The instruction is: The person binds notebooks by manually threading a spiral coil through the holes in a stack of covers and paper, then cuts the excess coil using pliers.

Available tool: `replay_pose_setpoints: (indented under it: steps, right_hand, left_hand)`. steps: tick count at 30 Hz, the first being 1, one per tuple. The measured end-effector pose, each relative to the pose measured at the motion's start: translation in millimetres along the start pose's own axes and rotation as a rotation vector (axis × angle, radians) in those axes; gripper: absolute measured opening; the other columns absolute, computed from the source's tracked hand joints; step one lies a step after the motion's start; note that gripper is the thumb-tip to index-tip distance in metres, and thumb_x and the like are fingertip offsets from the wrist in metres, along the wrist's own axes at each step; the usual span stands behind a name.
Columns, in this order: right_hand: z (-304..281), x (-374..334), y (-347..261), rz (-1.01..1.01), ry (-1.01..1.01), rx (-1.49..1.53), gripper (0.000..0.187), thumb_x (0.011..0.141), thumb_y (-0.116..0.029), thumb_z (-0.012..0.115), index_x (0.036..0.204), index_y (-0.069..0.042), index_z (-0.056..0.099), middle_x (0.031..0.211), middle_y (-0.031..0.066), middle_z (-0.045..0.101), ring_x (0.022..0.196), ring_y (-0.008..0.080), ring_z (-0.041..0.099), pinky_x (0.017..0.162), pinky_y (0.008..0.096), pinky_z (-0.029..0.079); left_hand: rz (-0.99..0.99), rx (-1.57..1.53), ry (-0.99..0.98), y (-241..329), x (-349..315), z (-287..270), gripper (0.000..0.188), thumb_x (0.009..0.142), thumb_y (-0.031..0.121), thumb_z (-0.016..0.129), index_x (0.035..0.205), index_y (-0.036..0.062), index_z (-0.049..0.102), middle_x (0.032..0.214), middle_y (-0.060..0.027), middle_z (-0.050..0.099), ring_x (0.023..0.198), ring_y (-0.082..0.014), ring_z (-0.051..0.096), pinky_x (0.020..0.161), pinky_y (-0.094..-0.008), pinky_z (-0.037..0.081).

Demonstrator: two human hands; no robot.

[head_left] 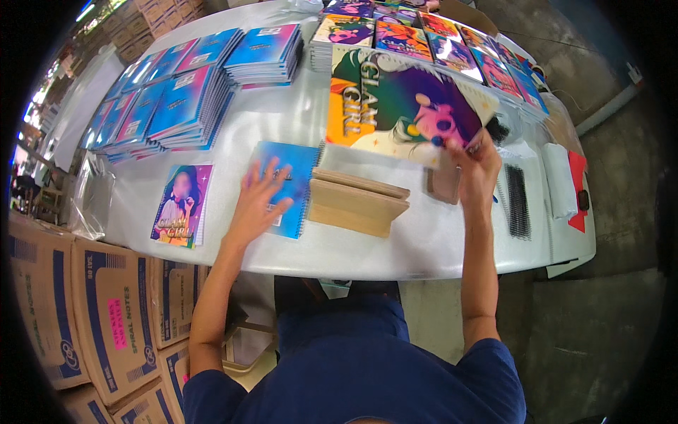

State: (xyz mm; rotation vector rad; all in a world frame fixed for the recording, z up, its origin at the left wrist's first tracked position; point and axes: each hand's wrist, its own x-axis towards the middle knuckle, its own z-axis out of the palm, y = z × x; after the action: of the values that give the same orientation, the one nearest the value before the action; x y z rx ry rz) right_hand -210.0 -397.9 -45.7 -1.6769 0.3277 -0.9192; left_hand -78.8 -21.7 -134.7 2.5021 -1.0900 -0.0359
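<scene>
My left hand [260, 199] lies with fingers spread on a blue spiral notebook [291, 220], which rests on the white table near its front edge. My right hand [477, 168] grips the lower right corner of a colorful notebook [392, 106], green, purple and orange with a cartoon figure. It is raised above the table and somewhat blurred. Between my hands stands a light-brown wooden block [359, 208] with a slot along its top. Left of the blue notebook lies a loose cover sheet or notebook [181, 206] with a printed figure.
Stacks of blue-and-pink notebooks [180, 102] fill the far left. Colorful notebook stacks [402, 37] line the far side. At right lie black spiral coils [518, 205], a white bundle [560, 182] and a red piece [578, 194]. Cardboard boxes [113, 311] are piled beside the table, lower left.
</scene>
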Motion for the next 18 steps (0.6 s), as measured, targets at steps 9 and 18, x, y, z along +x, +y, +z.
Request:
replay_pose_setpoints:
  steps: [9, 18]
  right_hand:
    - [-3, -93, 21, -0.051, 0.150, 0.381, 0.026, 0.078, 0.008, 0.073, 0.102, -0.001, 0.067, 0.088, 0.0058, 0.071, 0.078, 0.0107, 0.064, 0.071, 0.0238, 0.050]
    - [-8, -136, 58, 0.219, -0.319, 0.150, 0.051, 0.091, -0.012, 0.065, 0.134, -0.001, 0.042, 0.135, 0.0139, 0.047, 0.123, 0.0215, 0.043, 0.106, 0.0351, 0.030]
  left_hand:
    - [-0.122, 0.029, 0.108, 3, 1, -22, 0.096, 0.080, 0.036, 0.075, 0.154, 0.0153, 0.018, 0.158, -0.0173, 0.020, 0.146, -0.0400, 0.013, 0.114, -0.0569, 0.016]
    - [0.146, -1.234, 0.095, 84, 62, 3, 0.113, 0.079, 0.036, 0.078, 0.155, 0.0134, -0.002, 0.158, -0.0177, 0.018, 0.147, -0.0291, 0.014, 0.117, -0.0421, 0.018]
